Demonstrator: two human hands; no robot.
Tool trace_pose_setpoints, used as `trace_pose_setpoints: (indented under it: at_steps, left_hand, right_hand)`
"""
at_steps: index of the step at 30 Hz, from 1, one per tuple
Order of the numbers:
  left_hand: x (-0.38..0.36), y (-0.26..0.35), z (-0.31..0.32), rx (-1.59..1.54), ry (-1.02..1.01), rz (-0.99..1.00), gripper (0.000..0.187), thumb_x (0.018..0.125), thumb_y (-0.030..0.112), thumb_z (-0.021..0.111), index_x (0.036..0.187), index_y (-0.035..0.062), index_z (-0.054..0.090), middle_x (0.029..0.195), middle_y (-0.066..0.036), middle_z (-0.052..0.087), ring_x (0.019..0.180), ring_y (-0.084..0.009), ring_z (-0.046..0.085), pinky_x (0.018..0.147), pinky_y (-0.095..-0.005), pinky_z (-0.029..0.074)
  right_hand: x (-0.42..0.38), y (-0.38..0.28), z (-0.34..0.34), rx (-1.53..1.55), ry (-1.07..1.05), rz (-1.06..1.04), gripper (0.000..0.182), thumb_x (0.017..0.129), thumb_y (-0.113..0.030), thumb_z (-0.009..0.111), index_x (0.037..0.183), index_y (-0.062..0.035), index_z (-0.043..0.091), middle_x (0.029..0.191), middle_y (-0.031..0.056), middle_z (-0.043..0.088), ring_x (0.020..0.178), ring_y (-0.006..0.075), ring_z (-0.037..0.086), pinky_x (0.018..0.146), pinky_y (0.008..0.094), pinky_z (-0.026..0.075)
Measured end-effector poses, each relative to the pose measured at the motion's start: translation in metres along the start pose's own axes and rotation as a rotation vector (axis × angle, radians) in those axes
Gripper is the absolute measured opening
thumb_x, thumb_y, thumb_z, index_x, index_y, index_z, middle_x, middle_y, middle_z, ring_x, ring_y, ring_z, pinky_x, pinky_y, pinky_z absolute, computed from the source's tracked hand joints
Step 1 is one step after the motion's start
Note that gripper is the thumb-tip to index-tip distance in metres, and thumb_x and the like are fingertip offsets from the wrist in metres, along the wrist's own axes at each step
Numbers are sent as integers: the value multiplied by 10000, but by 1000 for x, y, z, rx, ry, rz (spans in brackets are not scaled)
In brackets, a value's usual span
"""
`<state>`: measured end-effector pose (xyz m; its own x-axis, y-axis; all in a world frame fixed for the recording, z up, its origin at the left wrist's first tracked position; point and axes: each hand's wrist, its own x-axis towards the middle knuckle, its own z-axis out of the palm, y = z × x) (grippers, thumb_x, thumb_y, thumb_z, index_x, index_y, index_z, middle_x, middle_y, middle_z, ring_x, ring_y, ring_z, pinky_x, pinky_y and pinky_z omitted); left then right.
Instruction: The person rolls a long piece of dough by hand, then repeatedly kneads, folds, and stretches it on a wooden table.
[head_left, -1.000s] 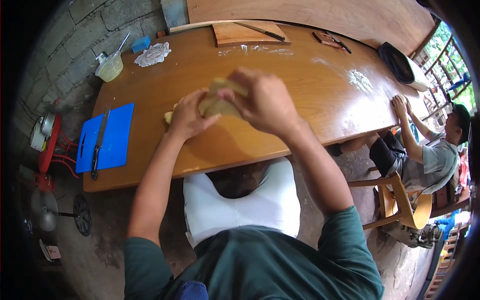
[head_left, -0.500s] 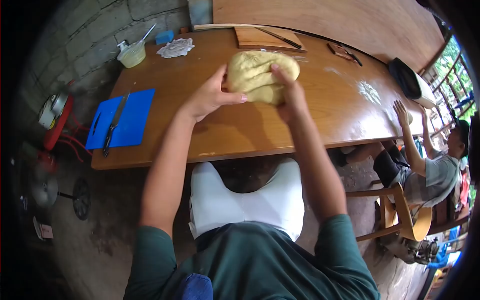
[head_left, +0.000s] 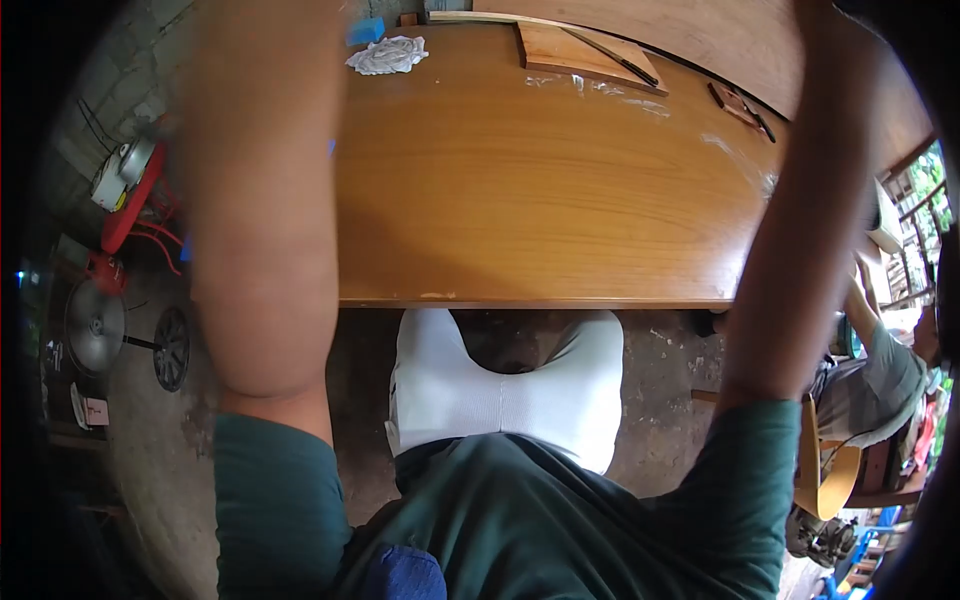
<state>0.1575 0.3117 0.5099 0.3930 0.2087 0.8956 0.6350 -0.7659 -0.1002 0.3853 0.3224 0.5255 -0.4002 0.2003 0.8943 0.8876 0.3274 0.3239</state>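
Both my forearms reach up past the top of the head view, the left forearm (head_left: 265, 200) on one side and the right forearm (head_left: 810, 220) on the other. My two hands lie outside the picture, so their fingers and anything in them are hidden. The lump of dough does not show anywhere. Between the arms is the brown wooden table (head_left: 540, 200). A crumpled white cloth (head_left: 388, 55) lies at its back left, and a wooden board (head_left: 555, 50) with a knife (head_left: 625, 67) on it at the back.
A small blue block (head_left: 365, 31) sits behind the cloth. Farther right lies a small brown wooden piece (head_left: 730, 102) with a dark-handled knife. Another person's sleeve (head_left: 888, 362) and a wooden chair (head_left: 838, 480) are at right. Red metal equipment (head_left: 133, 205) stands at left.
My arms have gone from holding the dough over the table to raised wide apart. Hands and dough have left the top of the view. The left arm now mostly covers the blue cutting mat.
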Motion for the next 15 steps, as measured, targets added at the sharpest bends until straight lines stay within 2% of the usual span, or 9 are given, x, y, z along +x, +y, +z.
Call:
trace_pose_setpoints:
  at_steps: [1,4,5,6,7,8,10,12,15]
  left_hand:
    - [-32,-3,15,86,-131,-60,439,1060,410,589,1170,1,706,1174,-191,754,1085,-339,729,935,-479,564]
    - [-210,-34,60,364,-979,-344,438,1071,384,567,1072,-13,753,1098,-245,763,1053,-425,734,899,-536,565]
    - [-236,-63,45,295,-1346,-440,413,1060,351,586,1149,-22,739,1045,-261,762,1061,-436,731,924,-539,562]
    - [-237,-78,29,357,-1189,-619,384,1042,347,614,1161,4,739,1079,-248,762,1054,-433,734,912,-528,574]
    - [-241,-82,23,395,-1040,-787,360,1024,343,643,1174,30,739,1112,-234,761,1047,-430,737,900,-518,587]
    - [-235,-77,23,385,-1063,-791,360,1024,343,643,1174,30,739,1112,-234,761,1047,-430,737,900,-518,587]
    - [-210,-45,24,-65,-661,-614,384,1070,298,564,1221,-19,720,1115,-252,760,1091,-466,710,951,-522,558]
    - [-187,-4,39,-346,-825,-464,437,1103,299,492,1319,-38,666,1345,-262,679,1274,-451,630,1084,-490,504]
    - [-244,28,93,-388,-998,-366,624,1144,397,348,1561,-59,435,1672,-228,375,1592,-346,286,1320,-437,213]
  right_hand:
    - [-37,-9,27,-62,-201,48,439,1002,-436,668,1192,-43,719,1174,216,730,1088,357,700,878,477,566]
    - [-185,-66,61,-93,-1402,177,444,998,-454,669,1167,-48,728,1194,251,736,1141,391,704,920,519,576]
    - [-212,-64,42,-49,-1490,314,535,970,-535,695,1248,-78,710,1183,217,747,1255,350,660,1014,509,545]
    - [-244,-46,35,102,-1101,449,592,1028,-565,606,1368,-83,646,1157,238,757,1105,402,732,926,507,586]
    - [-224,-31,33,3,-1187,660,571,1028,-531,622,1406,-104,599,1099,197,777,1052,392,748,883,502,594]
    - [-192,-39,15,40,-1065,710,469,1050,-474,602,1353,-116,626,1039,167,789,994,376,761,853,495,600]
    - [-183,-53,16,329,-769,544,347,1084,-388,551,1308,-138,640,964,156,791,916,370,768,805,489,609]
    - [-165,-89,20,417,-1121,354,377,1108,-299,481,1398,-94,605,1182,197,762,1126,355,731,966,457,580]
    - [-227,-129,49,423,-1099,167,490,1113,-296,427,1501,-14,522,1470,224,618,1394,336,578,1172,449,449]
